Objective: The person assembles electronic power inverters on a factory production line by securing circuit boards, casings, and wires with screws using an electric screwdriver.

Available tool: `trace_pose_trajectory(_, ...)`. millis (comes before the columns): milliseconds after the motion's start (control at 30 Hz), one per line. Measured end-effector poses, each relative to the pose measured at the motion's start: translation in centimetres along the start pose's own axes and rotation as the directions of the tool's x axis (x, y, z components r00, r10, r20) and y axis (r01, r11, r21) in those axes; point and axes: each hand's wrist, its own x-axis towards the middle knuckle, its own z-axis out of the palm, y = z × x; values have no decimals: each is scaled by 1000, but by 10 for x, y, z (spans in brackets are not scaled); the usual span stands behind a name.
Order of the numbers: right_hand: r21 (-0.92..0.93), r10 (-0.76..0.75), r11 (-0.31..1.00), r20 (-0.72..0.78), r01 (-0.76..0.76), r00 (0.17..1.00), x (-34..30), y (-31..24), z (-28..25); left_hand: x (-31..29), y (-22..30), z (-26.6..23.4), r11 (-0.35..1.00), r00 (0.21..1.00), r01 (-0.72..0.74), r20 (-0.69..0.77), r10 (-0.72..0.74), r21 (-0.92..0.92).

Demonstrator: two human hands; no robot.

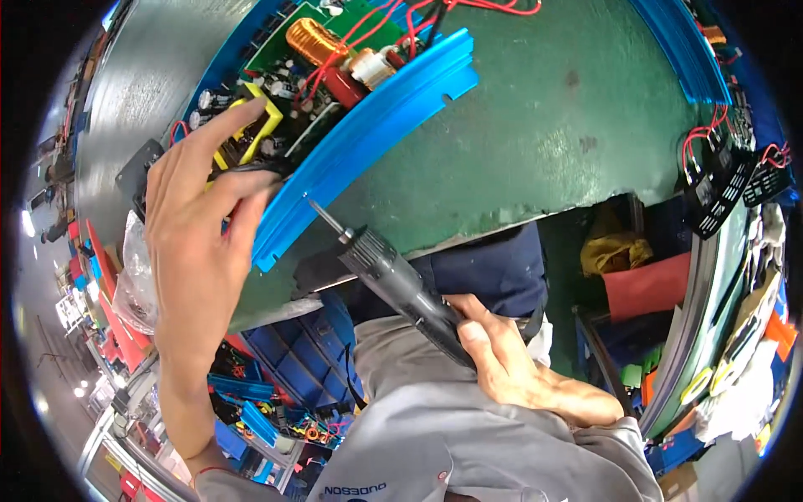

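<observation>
The left hand [196,226] lies on the near end of an open electronic unit, with the fingers closed around a black part at the edge of its green circuit board [288,92] and the index finger stretched out over a yellow component. The board sits in a blue aluminium housing [368,138] that rests on the green surface [544,125], at the upper left of the view. The right hand [502,360] is clamped around the grip of a dark electric screwdriver [401,284], close to the body; its thin bit points up toward the lower edge of the blue housing and is near to it, but apart. I judge that the step in hand is fastening on the housing, with the unit held steady. The next move seems to need the bit brought exactly into a screw head; I cannot see the screw itself
</observation>
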Motion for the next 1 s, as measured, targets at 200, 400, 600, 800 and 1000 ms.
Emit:
trace_pose_trajectory(200, 28, 11, 1000, 16, -11, 1000, -4, 6, -1, -1, 7, -2, 998, 999, 26, 29, -28, 49)
trace_pose_trajectory(400, 54, -30, 998, -5, 30, 1000, 0, 7, 2, -4, 10, 0, 994, 995, 78, 48, -82, 70)
trace_pose_trajectory(600, 22, -19, 1000, 8, 19, 1000, 5, 5, -1, 0, 6, 3, 993, 994, 82, 58, -87, 83)
trace_pose_trajectory(800, 120, 117, 985, 86, -127, 989, 9, -2, -8, 2, 4, 2, 998, 998, 57, -1, -57, 19)
trace_pose_trajectory(1000, 474, 276, 787, 302, -395, 912, 8, 11, -4, 1, 0, 2, 994, 998, -25, -53, 20, -105)
